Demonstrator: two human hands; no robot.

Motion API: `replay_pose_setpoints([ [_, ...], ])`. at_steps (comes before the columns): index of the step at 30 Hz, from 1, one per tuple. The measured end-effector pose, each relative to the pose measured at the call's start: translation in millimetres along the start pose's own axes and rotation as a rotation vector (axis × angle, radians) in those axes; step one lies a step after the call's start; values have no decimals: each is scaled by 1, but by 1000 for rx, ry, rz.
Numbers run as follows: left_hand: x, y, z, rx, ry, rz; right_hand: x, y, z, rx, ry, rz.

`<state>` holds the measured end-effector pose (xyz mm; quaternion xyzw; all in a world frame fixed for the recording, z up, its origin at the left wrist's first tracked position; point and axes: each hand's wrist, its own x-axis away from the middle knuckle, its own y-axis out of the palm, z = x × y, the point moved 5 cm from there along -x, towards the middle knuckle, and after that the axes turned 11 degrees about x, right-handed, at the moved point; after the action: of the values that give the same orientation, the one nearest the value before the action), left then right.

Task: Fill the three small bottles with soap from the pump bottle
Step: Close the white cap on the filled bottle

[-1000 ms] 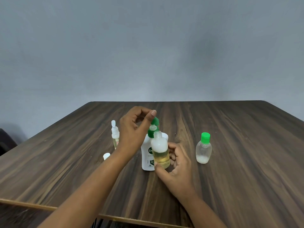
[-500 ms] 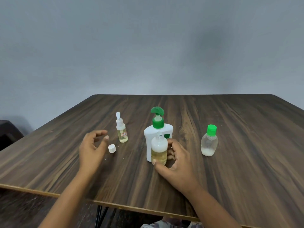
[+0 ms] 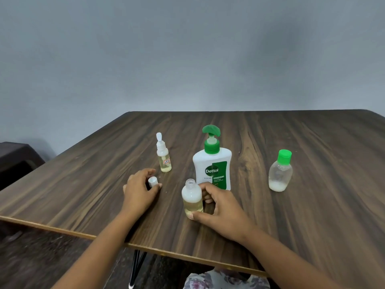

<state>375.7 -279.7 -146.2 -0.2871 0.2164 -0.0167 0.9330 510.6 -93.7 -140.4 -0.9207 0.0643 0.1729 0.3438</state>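
Observation:
A white pump bottle (image 3: 212, 167) with a green pump stands mid-table. In front of it my right hand (image 3: 220, 207) grips an uncapped small clear bottle (image 3: 192, 198), which stands on the table holding yellowish soap. My left hand (image 3: 139, 189) rests on the table with its fingers closed around a small white cap (image 3: 152, 181). A small spray bottle (image 3: 164, 157) with a white nozzle stands just behind my left hand. A small bottle with a green cap (image 3: 280, 171) stands at the right with a little liquid at its bottom.
The dark wooden table (image 3: 312, 215) has its near edge close to my forearms. A dark piece of furniture (image 3: 14, 157) stands at the far left beside the table. A grey wall rises behind.
My left hand left the pump head, dropped to the table on the left and closed on the white cap. My right hand kept hold of the open bottle, now set slightly nearer to me.

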Motion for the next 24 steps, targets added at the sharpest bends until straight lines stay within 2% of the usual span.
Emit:
replay_pose_setpoints([
  [4, 7, -8, 10, 225, 12, 45, -1, 0, -2, 2, 2, -16],
  [9, 36, -7, 60, 601, 128, 25, -1, 1, -4, 34, -7, -26],
  [12, 51, -5, 88, 746, 211, 14, -1, 2, -3, 43, -15, -23],
  [18, 54, -11, 99, 711, 274, 19, -1, 3, -1, 54, -28, -21],
  [21, 49, -16, 97, 769, 210, -21, -1, 4, 0, 58, -31, -27],
  [24, 45, -20, 96, 728, 195, -65, -1, 4, 0, 65, -40, -20],
])
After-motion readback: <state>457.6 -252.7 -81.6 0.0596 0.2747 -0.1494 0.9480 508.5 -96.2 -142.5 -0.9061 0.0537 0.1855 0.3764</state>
